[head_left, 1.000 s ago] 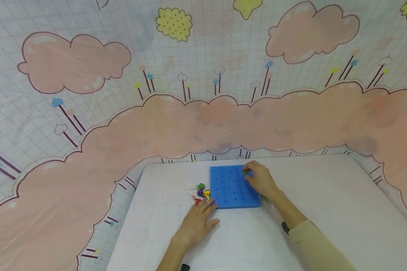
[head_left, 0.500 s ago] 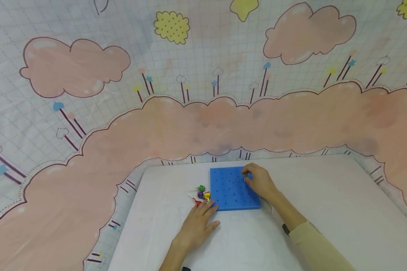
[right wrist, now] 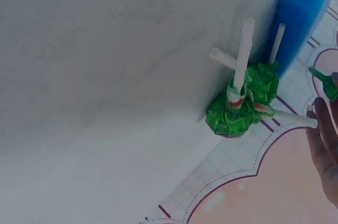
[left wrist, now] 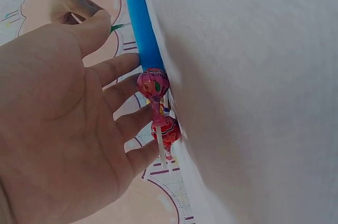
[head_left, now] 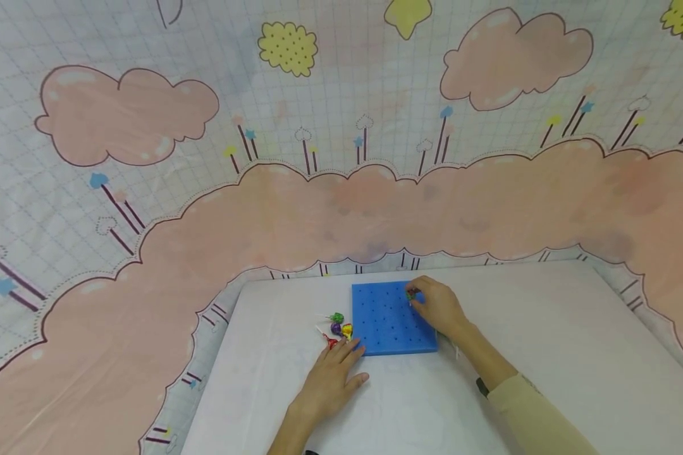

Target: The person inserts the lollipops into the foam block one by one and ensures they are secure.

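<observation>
My right hand (head_left: 439, 308) pinches a green-wrapped lollipop (head_left: 411, 295) over the far right part of a blue board (head_left: 384, 341) dotted with small holes. The lollipop's white stick points down toward the board; whether its tip sits in a hole I cannot tell. My left hand (head_left: 329, 382) lies with fingers spread, its fingertips at the board's near left corner. In the left wrist view, a pink-wrapped lollipop (left wrist: 153, 84) and a red one (left wrist: 168, 131) lie by those fingers. Green lollipops (right wrist: 232, 110) with white sticks lie beside the board under my right wrist.
Left of the board, a green lollipop (head_left: 336, 317), a purple one (head_left: 336, 328) and a yellow one (head_left: 347, 330) lie close together above a red one (head_left: 331, 342). Everything rests on a white table (head_left: 546, 328), with a patterned cloth (head_left: 319, 208) behind it.
The head view has tilted slightly. My right hand keeps the green lollipop at almost the same spot over the board, and my left hand stays at the corner.
</observation>
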### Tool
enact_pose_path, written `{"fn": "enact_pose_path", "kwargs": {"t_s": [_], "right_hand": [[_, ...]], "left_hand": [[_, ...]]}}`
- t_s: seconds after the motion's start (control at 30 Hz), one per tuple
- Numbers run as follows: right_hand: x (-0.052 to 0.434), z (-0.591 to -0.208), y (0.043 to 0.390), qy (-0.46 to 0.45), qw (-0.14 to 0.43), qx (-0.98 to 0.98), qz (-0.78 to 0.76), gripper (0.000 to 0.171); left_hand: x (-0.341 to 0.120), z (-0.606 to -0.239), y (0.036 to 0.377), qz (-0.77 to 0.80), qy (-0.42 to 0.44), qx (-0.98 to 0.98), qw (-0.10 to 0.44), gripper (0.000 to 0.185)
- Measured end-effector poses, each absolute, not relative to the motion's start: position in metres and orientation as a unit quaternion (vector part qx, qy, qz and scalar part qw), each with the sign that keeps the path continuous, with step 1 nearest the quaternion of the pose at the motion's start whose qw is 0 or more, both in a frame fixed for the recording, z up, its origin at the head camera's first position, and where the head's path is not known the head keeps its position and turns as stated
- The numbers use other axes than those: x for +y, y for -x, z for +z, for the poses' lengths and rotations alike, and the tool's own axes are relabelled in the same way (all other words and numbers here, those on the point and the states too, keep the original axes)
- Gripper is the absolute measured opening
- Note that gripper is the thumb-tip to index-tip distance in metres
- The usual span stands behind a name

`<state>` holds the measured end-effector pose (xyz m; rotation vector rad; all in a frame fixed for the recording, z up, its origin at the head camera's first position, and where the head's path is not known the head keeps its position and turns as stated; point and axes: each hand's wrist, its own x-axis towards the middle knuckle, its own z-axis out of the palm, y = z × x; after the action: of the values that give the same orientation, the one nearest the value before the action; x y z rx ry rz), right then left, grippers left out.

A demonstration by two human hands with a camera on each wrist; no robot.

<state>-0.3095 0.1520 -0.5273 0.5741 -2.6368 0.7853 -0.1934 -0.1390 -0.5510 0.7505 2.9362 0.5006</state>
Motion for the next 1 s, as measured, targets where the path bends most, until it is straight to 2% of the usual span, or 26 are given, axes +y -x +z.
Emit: {"fn": "enact_pose_path", "kwargs": {"t_s": [0.2, 0.37, 0.7, 1.0], "right_hand": [[0.157, -0.523, 0.308, -0.186, 0.166, -0.933, 0.259, 0.031], [0.163, -0.523, 0.306, -0.162, 0.15, -0.942, 0.254, 0.032], [0.174, -0.526, 0.297, -0.129, 0.136, -0.956, 0.224, 0.025], [0.185, -0.526, 0.292, -0.095, 0.076, -0.971, 0.207, 0.023]], "left_hand": [[-0.141, -0.551, 0.193, 0.169, -0.252, 0.953, 0.021, 0.058], [-0.143, -0.552, 0.194, 0.161, -0.246, 0.955, 0.032, 0.058], [-0.143, -0.552, 0.192, 0.165, -0.248, 0.954, 0.033, 0.058], [-0.144, -0.551, 0.191, 0.169, -0.253, 0.952, 0.033, 0.058]]}}
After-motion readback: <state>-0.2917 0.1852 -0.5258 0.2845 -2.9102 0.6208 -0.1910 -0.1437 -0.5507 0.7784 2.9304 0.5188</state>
